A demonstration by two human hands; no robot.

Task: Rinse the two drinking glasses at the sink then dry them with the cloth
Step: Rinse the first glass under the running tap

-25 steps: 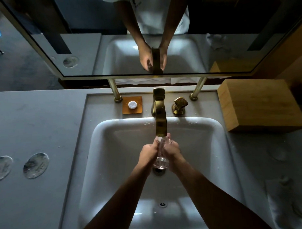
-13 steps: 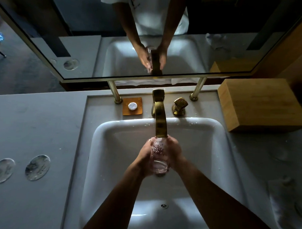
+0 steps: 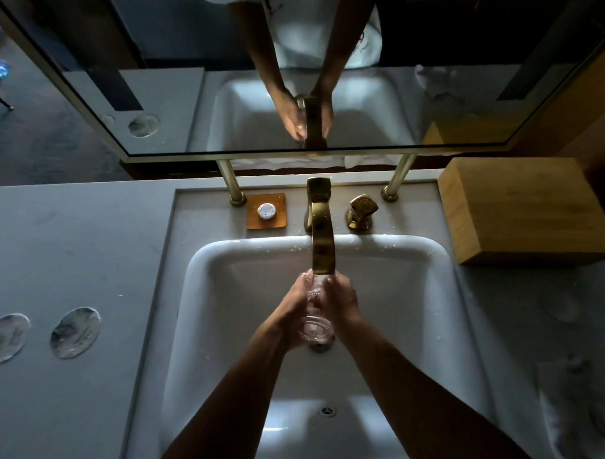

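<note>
Over the white sink, a clear drinking glass is held just under the spout of the gold faucet, its base toward me. My left hand grips its left side and my right hand grips its right side, with the fingers of both curled round it. Water and bubbles show near the top of the glass. A white cloth lies on the counter at the lower right. I cannot make out a second glass for certain in the dim light.
A gold tap handle and a soap dish stand behind the basin. A wooden box sits at the right rear. Two round coasters lie on the left counter. A mirror hangs above.
Both hands have kept hold of the glass under the spout and turned it. Its mouth faced up with bubbles inside half a second ago; now its base faces me.
</note>
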